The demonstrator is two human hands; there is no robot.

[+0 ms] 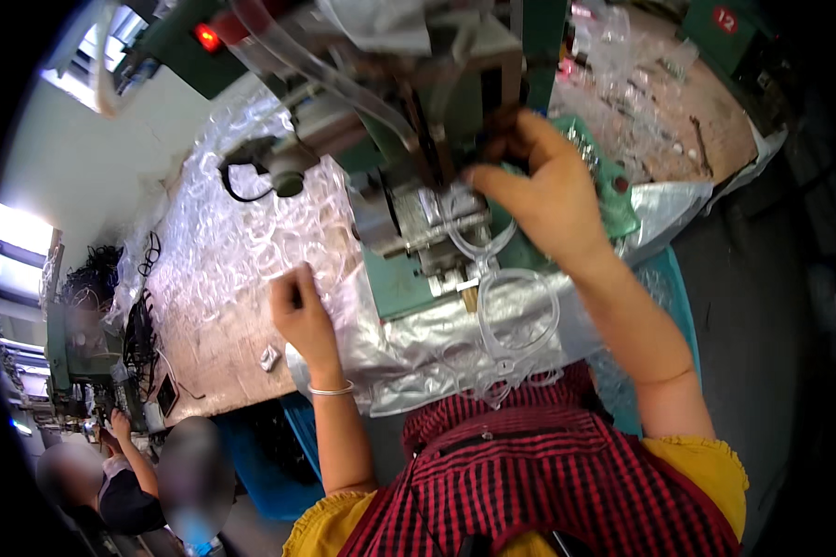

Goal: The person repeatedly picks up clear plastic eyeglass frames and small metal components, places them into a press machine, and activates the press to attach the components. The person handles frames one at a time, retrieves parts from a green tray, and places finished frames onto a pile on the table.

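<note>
The brown wooden worktop [223, 357] is covered on its left part with a large heap of clear plastic tube rings [223, 232], and a silver foil sheet [409, 348] hangs over its front edge. A green metal press machine [409, 139] stands in the middle, with a red lamp [207, 37] shining on its upper left. At the far right, a red round label [724, 19] sits on a green box [715, 37]. The room has a pale wall and bright windows on the left, where other people sit.

The left hand [302, 316] rests on the foil beside the heap, fingers curled; I cannot tell if it holds something. The right hand [548, 186] pinches a clear plastic tube loop [520, 311] at the machine's head, and this loop hangs down over the foil.
</note>
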